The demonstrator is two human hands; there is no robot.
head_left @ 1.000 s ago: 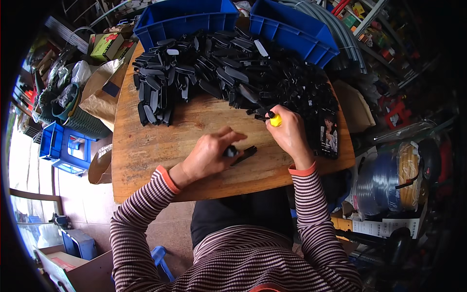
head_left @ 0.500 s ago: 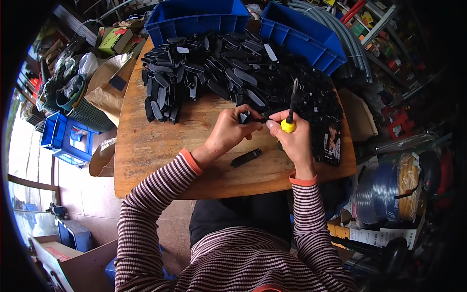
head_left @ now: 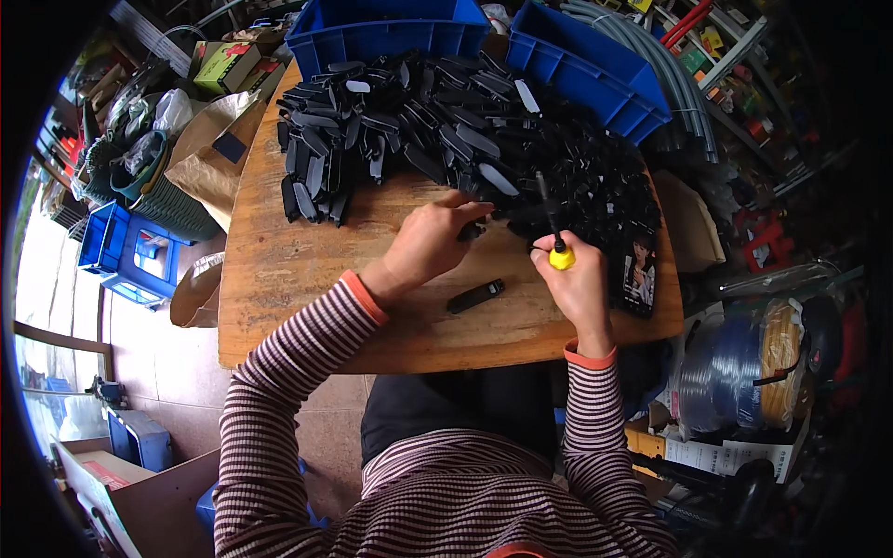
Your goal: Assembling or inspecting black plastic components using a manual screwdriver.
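My left hand (head_left: 430,240) is over the middle of the wooden table (head_left: 307,288), fingers closed around a small black plastic part (head_left: 473,229) that they mostly hide. To its right, my right hand (head_left: 579,284) grips a screwdriver-like tool (head_left: 560,257) with a yellow section and a slim black length pointing away from me. Its thumb and forefinger come together beside the heap; whether they also pinch something small, I cannot tell. A single black elongated piece (head_left: 476,297) lies on the wood between my forearms. Beyond my hands spreads a heap of black plastic pieces (head_left: 409,121).
Two blue bins (head_left: 391,39) (head_left: 595,79) stand behind the heap. At the table's right edge lies a phone (head_left: 638,272) with a lit screen. Brown paper bags (head_left: 209,158) flank the table on the left, and wrapped coils (head_left: 721,367) sit low on the right.
My hands have come apart from where they met at a small black part. The right hand has shifted right and nearer, and the tool leans more to the left.
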